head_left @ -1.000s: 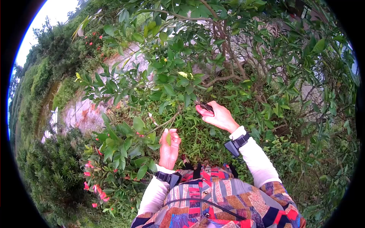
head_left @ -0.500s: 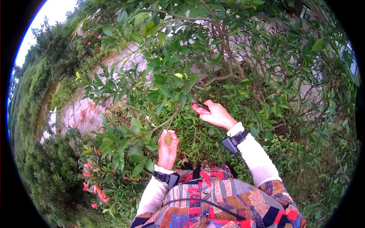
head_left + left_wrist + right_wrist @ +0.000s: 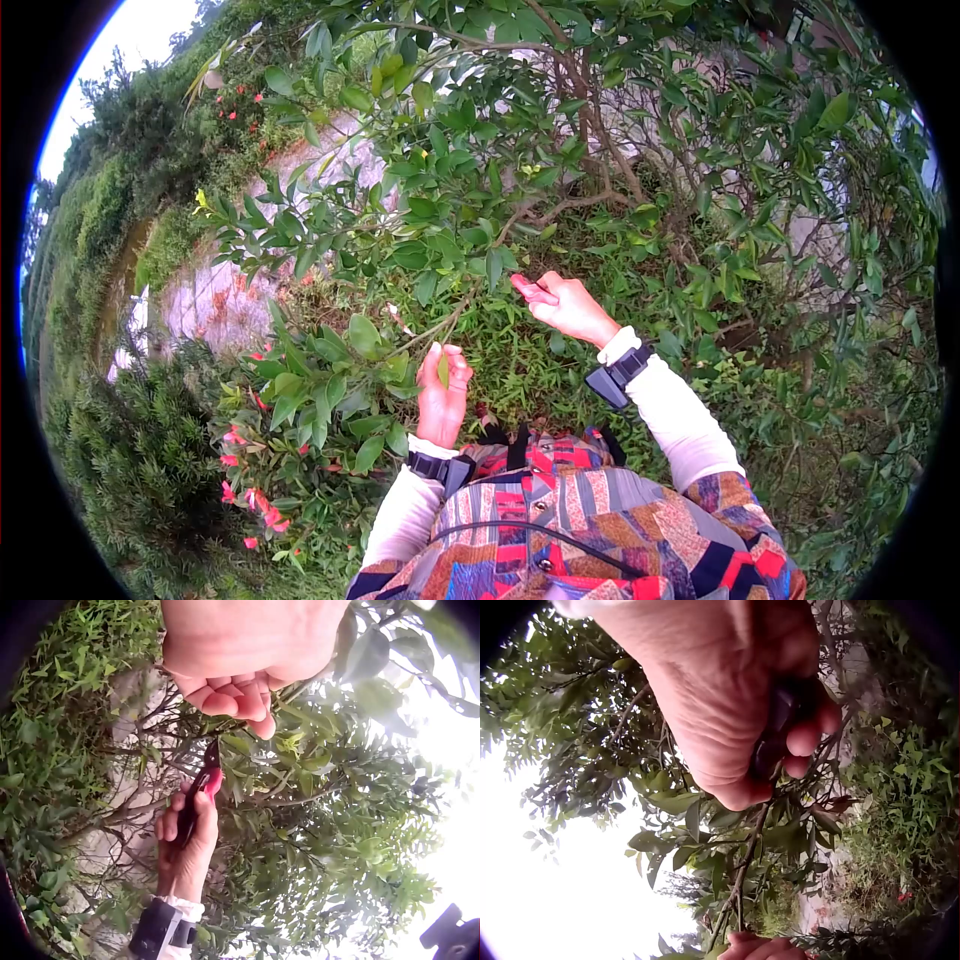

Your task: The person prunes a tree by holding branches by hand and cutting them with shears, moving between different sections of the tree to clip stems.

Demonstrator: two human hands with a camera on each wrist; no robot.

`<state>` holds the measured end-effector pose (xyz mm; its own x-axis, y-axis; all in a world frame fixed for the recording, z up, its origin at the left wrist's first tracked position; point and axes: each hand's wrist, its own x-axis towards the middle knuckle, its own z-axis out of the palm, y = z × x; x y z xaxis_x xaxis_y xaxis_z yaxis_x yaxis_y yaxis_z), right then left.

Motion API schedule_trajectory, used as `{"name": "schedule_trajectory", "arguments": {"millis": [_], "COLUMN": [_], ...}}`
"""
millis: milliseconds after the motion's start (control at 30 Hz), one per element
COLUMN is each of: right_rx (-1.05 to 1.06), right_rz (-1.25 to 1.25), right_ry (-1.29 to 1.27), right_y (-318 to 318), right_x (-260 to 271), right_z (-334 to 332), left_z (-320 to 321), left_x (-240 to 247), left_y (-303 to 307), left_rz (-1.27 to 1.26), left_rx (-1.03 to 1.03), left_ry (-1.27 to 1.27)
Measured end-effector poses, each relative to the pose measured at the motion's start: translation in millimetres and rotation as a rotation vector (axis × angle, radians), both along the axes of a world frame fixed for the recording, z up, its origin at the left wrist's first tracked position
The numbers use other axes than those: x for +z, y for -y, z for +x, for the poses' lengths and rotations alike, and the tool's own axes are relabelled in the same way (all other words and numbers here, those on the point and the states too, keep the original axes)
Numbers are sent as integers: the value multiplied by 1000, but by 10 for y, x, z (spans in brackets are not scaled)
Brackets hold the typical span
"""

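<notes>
My right hand (image 3: 572, 310) grips a pair of pruning shears (image 3: 196, 801) with red and dark handles. In the left wrist view their blades point up at thin twigs, just beyond the left hand's fingertips. A slender branch (image 3: 744, 870) runs between the two hands, from the shears down to the left hand (image 3: 769, 951). That left hand (image 3: 442, 402) has its fingers curled round the branch at its leafy lower end, and a green leaf shows by its thumb. From the head view, the shears are mostly hidden by the right hand.
Leafy boughs of the shrub (image 3: 590, 120) spread above and right of the hands. Pink-red flowers (image 3: 265, 508) stand at lower left. Low green plants (image 3: 520, 365) cover the ground, with a pale paved strip (image 3: 215, 300) beyond on the left.
The right hand moved slightly left, then turned, so the shears that showed earlier in the head view are now mostly hidden. The left hand stays at nearly the same spot.
</notes>
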<state>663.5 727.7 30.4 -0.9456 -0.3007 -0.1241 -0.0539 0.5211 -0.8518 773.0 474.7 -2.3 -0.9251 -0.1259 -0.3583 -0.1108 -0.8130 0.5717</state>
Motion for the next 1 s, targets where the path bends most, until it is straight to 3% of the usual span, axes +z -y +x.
{"name": "schedule_trajectory", "arguments": {"millis": [233,300,333,400,500,700,767,1000], "right_rx": [-68,-89,-95,-105,-78,-77,-55,-21], "right_rz": [-74,-411,-411,-631,-730,-510,-279,90], "right_ry": [-7,-51,-52,322,357,176,107,26], "right_y": [-84,-95,-137,-232,-309,-366,-338,-47], "right_x": [-277,-458,-432,-293,-208,-217,-215,69], "right_z": [55,50,87,176,247,98,49,34], "left_z": [25,-15,-53,-122,-250,-273,-252,-210], "left_x": [39,-6,-28,-37,-183,-457,-484,-788], "left_y": [-18,12,65,173,334,508,514,627], "left_rz": [-1,-5,24,68,172,272,254,269], "left_rx": [-8,-30,-18,-40,-40,-10,0,65], "left_ry": [-28,-33,-45,-124,-128,-101,-72,-23]}}
